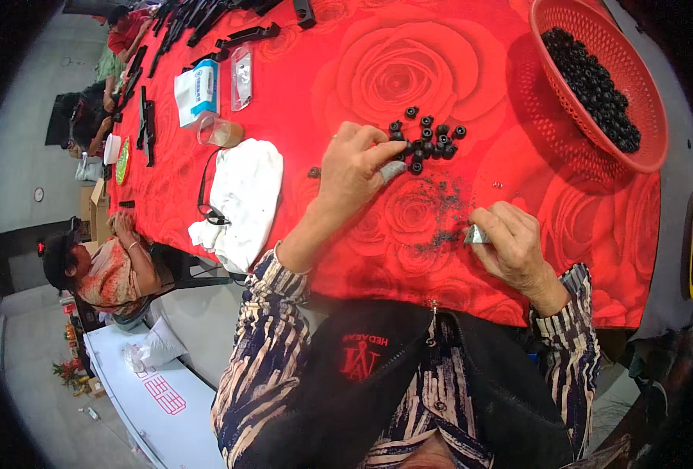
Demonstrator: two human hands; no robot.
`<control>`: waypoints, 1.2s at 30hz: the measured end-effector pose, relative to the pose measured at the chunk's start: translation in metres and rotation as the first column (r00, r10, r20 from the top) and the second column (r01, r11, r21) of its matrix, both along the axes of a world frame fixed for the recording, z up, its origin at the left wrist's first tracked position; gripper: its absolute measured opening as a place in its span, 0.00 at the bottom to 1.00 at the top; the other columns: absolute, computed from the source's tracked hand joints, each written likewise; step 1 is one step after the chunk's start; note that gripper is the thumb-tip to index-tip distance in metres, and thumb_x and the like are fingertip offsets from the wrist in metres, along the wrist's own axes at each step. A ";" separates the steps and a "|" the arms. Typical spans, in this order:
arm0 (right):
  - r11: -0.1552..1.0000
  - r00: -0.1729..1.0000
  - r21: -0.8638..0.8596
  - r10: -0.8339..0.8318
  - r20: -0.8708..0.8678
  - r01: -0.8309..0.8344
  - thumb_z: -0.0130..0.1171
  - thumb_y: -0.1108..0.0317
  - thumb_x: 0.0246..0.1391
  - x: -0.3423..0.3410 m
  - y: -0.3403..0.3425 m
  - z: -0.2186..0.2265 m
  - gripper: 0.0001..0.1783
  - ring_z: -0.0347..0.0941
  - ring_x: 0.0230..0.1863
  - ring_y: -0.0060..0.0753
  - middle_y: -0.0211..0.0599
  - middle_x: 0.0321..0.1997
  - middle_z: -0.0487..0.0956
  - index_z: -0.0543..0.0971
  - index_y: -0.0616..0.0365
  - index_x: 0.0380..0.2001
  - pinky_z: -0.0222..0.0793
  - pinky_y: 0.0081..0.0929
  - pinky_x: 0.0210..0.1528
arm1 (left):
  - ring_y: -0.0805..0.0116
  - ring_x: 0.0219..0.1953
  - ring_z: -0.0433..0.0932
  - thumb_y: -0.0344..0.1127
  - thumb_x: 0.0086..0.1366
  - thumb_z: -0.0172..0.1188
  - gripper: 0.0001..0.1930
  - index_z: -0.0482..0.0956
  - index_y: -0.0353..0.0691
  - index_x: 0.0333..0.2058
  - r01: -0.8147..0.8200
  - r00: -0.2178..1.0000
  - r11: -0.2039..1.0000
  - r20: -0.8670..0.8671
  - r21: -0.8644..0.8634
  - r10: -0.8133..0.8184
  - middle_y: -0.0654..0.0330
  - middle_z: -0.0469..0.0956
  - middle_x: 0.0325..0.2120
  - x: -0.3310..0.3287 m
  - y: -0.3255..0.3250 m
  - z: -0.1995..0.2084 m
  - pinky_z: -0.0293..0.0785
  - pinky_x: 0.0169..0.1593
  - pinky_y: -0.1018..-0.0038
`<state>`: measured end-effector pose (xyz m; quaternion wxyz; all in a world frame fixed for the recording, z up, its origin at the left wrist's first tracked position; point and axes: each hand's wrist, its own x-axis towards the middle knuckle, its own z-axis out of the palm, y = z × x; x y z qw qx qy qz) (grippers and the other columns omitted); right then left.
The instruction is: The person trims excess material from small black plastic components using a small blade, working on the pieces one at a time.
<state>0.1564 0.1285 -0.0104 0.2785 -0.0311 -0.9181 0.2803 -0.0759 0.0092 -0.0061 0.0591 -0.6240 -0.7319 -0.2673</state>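
Several small black ring-like parts [442,141] lie loosely grouped on the red rose-patterned tablecloth. My left hand [352,168] reaches in at their left side, index fingertip against one of them. Its thumb, wrapped in a grey cover [394,170], stands apart below the index finger, and I see nothing gripped between the two. Closer to me on the right, my right hand [512,244] pinches a small flat metal blade [477,234] between thumb and curled fingers. Black shavings [446,234] are scattered on the cloth left of that blade.
A red plastic basket [653,148] full of black parts stands at the far right. To the left are a white cloth [249,195], glasses [217,220], a plastic cup [220,131] and a tissue pack [200,92]. Long black pieces [194,31] and other people [108,273] line the far left.
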 end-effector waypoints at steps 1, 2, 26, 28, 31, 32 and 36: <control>1.000 1.000 -0.003 -0.004 0.006 0.004 0.62 0.76 0.32 0.000 0.000 0.000 0.18 0.68 0.24 0.38 0.37 0.23 0.66 0.73 0.61 0.32 0.65 0.32 0.26 | 0.64 0.34 0.71 0.33 0.43 0.69 0.12 0.82 0.46 0.31 0.004 1.000 1.000 0.006 -0.003 -0.004 0.67 0.74 0.27 -0.001 0.000 -0.001 0.68 0.35 0.68; 1.000 1.000 -0.008 -0.003 -0.002 0.003 0.63 0.76 0.32 0.000 -0.001 0.000 0.18 0.68 0.24 0.38 0.37 0.23 0.66 0.73 0.61 0.32 0.65 0.32 0.26 | 0.64 0.34 0.70 0.34 0.42 0.69 0.12 0.82 0.46 0.30 -0.003 1.000 1.000 0.018 0.005 0.003 0.66 0.74 0.27 -0.002 -0.001 -0.002 0.69 0.35 0.68; 0.819 0.997 -0.569 0.060 -0.040 -0.072 0.63 0.79 0.41 -0.001 0.003 0.004 0.15 0.70 0.28 0.28 0.37 0.29 0.75 0.77 0.63 0.36 0.64 0.22 0.28 | 0.75 0.24 0.76 0.35 0.63 0.57 0.12 0.77 0.33 0.41 0.421 -0.384 0.906 0.897 -0.043 0.221 0.60 0.78 0.25 0.066 -0.003 0.004 0.72 0.28 0.81; 0.819 0.995 -0.566 0.086 -0.043 -0.095 0.62 0.80 0.41 0.001 0.004 0.005 0.14 0.71 0.28 0.28 0.37 0.29 0.75 0.77 0.63 0.36 0.64 0.22 0.29 | 0.76 0.24 0.76 0.34 0.63 0.56 0.11 0.77 0.32 0.40 0.412 -0.454 0.911 0.869 0.007 0.199 0.60 0.78 0.27 0.068 -0.004 0.001 0.73 0.29 0.82; 0.822 0.991 -0.554 0.117 -0.060 -0.131 0.60 0.81 0.42 0.001 0.005 0.007 0.14 0.71 0.28 0.28 0.37 0.29 0.75 0.77 0.63 0.36 0.64 0.22 0.29 | 0.77 0.25 0.76 0.34 0.63 0.56 0.11 0.77 0.31 0.40 0.431 -0.419 0.899 0.866 -0.076 0.273 0.59 0.78 0.27 0.069 -0.002 0.002 0.73 0.29 0.82; 0.827 0.991 -0.546 0.116 -0.068 -0.134 0.60 0.81 0.42 0.000 0.006 0.007 0.14 0.71 0.28 0.28 0.37 0.29 0.75 0.77 0.64 0.36 0.64 0.23 0.29 | 0.77 0.25 0.76 0.33 0.63 0.57 0.11 0.77 0.31 0.40 0.436 -0.471 0.900 0.846 -0.022 0.249 0.59 0.78 0.27 0.068 -0.001 0.002 0.73 0.29 0.82; 0.791 0.992 -0.600 0.120 -0.042 -0.121 0.60 0.82 0.41 0.000 0.006 0.007 0.14 0.71 0.28 0.28 0.38 0.30 0.76 0.77 0.64 0.36 0.65 0.23 0.30 | 0.77 0.26 0.76 0.33 0.62 0.57 0.12 0.77 0.30 0.39 0.415 -0.566 0.907 0.801 0.074 0.194 0.58 0.78 0.27 0.068 -0.003 -0.003 0.73 0.28 0.82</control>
